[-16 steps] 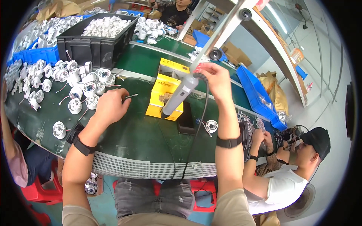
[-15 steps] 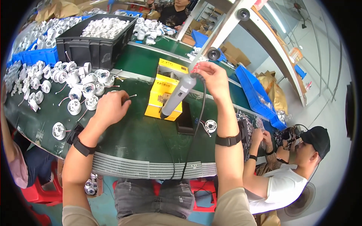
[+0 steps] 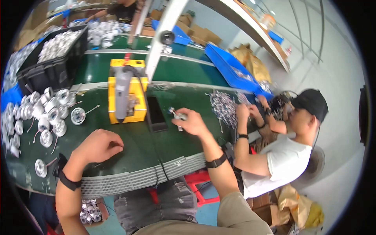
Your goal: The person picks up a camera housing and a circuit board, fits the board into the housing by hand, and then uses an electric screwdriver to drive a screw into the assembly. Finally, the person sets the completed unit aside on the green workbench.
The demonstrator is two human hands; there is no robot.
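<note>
My right hand [image 3: 192, 122] is closed on a small white round plastic part [image 3: 180, 117] with short wires, held over the green table to the right of a black box [image 3: 157, 115]. Low over the table's near left, my left hand [image 3: 98, 147] is empty, its fingers loosely bent and thumb a little apart. Beyond it lies a white round housing [image 3: 78, 116] with a wire trailing from it. A grey electric screwdriver [image 3: 123, 94] hangs upright, tip down, in front of a yellow box [image 3: 137, 100].
Many white housings [image 3: 51, 113] lie at the left, before a black crate [image 3: 51, 72] of white parts. A single housing [image 3: 40, 167] sits near the front edge. To the right are a wire heap [image 3: 224, 107], a blue tray [image 3: 231, 72] and a co-worker [image 3: 282, 156] in a cap.
My right hand has left the screwdriver, come down right and taken the white part. My left hand has drawn back from the housings. The view has swung right.
</note>
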